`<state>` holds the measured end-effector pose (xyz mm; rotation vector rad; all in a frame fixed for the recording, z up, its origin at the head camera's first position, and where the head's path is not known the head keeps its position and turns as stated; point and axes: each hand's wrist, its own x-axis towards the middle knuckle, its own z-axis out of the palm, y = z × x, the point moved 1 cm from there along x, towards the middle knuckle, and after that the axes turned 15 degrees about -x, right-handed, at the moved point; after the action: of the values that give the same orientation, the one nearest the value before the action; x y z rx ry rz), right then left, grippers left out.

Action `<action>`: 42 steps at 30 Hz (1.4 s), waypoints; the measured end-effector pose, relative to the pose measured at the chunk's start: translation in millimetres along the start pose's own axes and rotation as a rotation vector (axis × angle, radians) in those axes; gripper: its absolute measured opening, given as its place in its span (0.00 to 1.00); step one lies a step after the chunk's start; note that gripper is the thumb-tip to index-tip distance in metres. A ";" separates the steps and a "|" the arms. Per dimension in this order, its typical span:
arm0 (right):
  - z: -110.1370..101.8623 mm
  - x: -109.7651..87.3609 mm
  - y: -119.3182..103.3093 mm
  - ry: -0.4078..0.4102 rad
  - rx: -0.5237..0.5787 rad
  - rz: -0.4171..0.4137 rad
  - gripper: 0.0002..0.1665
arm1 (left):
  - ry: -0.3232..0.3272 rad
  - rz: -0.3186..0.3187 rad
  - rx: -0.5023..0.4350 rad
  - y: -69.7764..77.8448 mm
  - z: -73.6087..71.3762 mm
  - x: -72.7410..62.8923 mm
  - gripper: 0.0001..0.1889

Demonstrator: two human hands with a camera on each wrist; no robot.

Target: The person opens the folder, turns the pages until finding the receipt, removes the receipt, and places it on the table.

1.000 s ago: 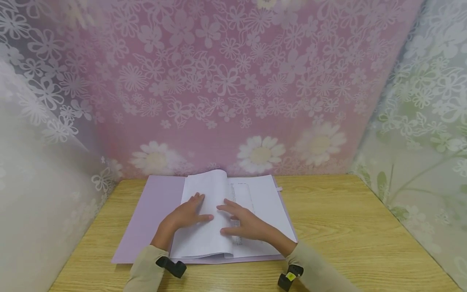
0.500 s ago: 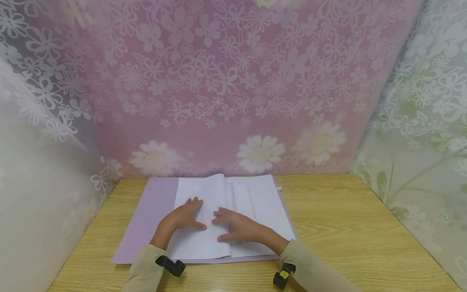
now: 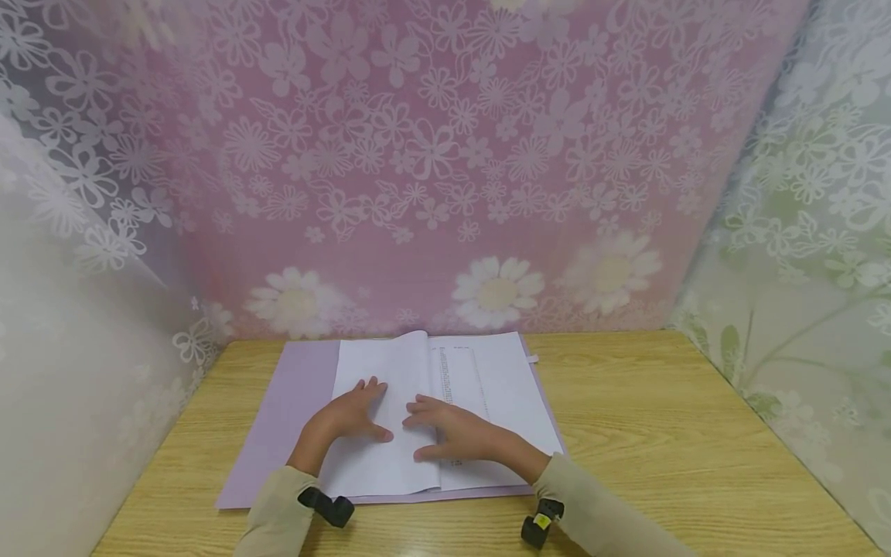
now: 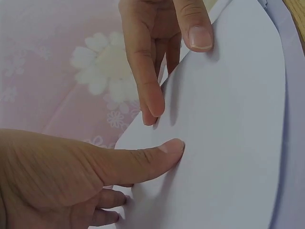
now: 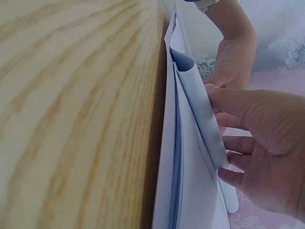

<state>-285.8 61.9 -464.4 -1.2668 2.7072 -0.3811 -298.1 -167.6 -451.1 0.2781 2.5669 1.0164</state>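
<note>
A light purple folder [image 3: 274, 422] lies spread on the wooden table, with white pages inside. Blank white sheets [image 3: 386, 360] are turned over to its left side, and their bend curves up along the middle. My left hand [image 3: 346, 415] rests on these sheets, fingers spread and thumb out toward the right. Over the bend is my right hand [image 3: 455, 433], its fingers extended and touching the curved paper in the right wrist view. To the right of the bend lies a page [image 3: 508, 387] with a printed table, partly covered by the right hand and wrist.
The wooden table [image 3: 661, 433] extends on both sides of the folder. Behind it stands a pink flowered backdrop [image 3: 431, 193], with flowered panels at left and right. A small pale tab [image 3: 533, 360] sticks out at the folder's right edge.
Over the second, the turned sheets have settled flatter and farther left, and their bend has shifted left. My right hand has moved slightly left with them. Little differs in the last half second.
</note>
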 end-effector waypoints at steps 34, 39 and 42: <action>-70.7 -24.7 184.2 0.373 0.055 0.301 0.30 | 0.042 0.005 -0.004 -6.3 2.3 2.2 0.51; -61.1 -16.8 195.2 0.373 0.031 0.338 0.30 | 0.034 0.011 -0.019 -7.0 2.0 1.8 0.51; -58.4 -13.7 198.0 0.358 0.001 0.363 0.29 | 0.032 0.014 -0.021 -7.3 2.3 2.1 0.52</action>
<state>-435.7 204.5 -463.7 -0.7345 3.1476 -0.6120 -299.4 -170.8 -458.2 0.2765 2.5845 1.0599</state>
